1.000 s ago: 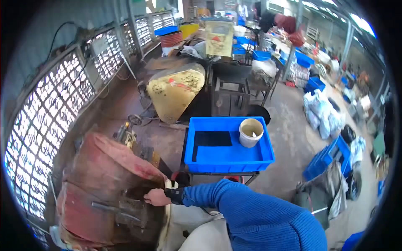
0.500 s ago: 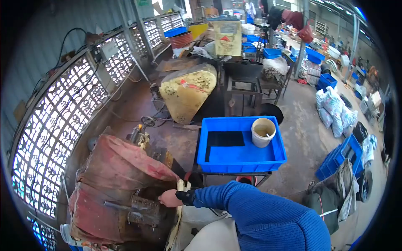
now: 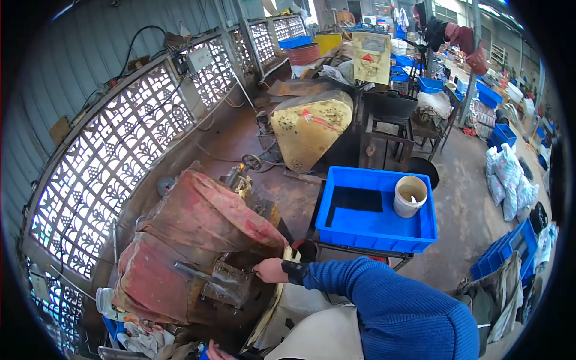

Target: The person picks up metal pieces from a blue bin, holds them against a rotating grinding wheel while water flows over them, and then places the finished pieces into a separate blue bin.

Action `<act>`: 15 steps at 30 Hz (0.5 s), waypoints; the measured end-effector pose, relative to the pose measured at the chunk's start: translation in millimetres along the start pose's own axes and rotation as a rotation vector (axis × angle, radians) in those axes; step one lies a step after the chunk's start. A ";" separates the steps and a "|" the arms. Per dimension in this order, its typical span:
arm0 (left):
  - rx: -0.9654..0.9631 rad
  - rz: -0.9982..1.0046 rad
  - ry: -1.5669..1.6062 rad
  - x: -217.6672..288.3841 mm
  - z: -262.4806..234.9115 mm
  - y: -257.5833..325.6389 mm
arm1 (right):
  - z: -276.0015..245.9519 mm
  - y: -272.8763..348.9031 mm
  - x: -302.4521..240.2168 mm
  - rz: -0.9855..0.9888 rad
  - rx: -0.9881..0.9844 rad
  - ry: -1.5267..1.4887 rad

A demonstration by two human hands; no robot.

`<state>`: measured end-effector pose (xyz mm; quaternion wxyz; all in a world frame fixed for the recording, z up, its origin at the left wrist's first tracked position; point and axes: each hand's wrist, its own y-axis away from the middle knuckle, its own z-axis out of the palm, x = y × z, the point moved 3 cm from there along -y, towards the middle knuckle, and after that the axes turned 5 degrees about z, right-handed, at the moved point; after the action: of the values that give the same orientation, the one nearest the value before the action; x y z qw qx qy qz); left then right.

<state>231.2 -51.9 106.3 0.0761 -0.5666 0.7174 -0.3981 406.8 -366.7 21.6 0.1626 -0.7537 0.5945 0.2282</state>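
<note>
My right hand [image 3: 270, 271] reaches out of a blue sleeve to a rusty machine draped in a red cloth [image 3: 204, 216]. Its fingers are pinched together at the edge of a grey metal block [image 3: 225, 282] on the machine's front, and what they pinch is too small to make out. A long metal bar [image 3: 195, 273] sticks out to the left of the block. Only a sliver of my left hand [image 3: 213, 351] shows at the bottom edge, near some crumpled gloves [image 3: 141, 342]. A pale apron [image 3: 312, 330] covers my lap.
A blue crate [image 3: 375, 225] on a stand to the right holds a white bucket [image 3: 410, 196]. Behind it stand a yellow spotted hopper [image 3: 309, 129] and a dark metal stool [image 3: 390, 129]. A lattice fence [image 3: 114, 162] runs along the left. White sacks [image 3: 510, 180] and blue crates lie far right.
My right hand has stayed at the machine's metal block while the view has shifted, so the machine and the blue crate now sit further right and higher.
</note>
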 end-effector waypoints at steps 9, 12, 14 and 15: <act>-0.159 -0.131 0.146 1.1 38.8 -8.1 | -5.4 1.0 -13.4 -0.014 0.006 -0.002; -0.193 -0.141 0.137 -0.6 44.6 -9.2 | -6.9 1.8 -5.4 -0.013 0.013 0.006; -0.192 -0.142 0.138 -4.3 45.6 -4.7 | -4.8 1.8 -0.1 -0.034 0.007 0.011; -0.188 -0.151 0.134 -7.0 47.7 -2.3 | -4.2 1.6 0.1 -0.014 0.023 0.013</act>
<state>262.1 -69.1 73.4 -0.0554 -0.5957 0.7105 -0.3705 405.9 -369.4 25.2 0.1687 -0.7576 0.5927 0.2153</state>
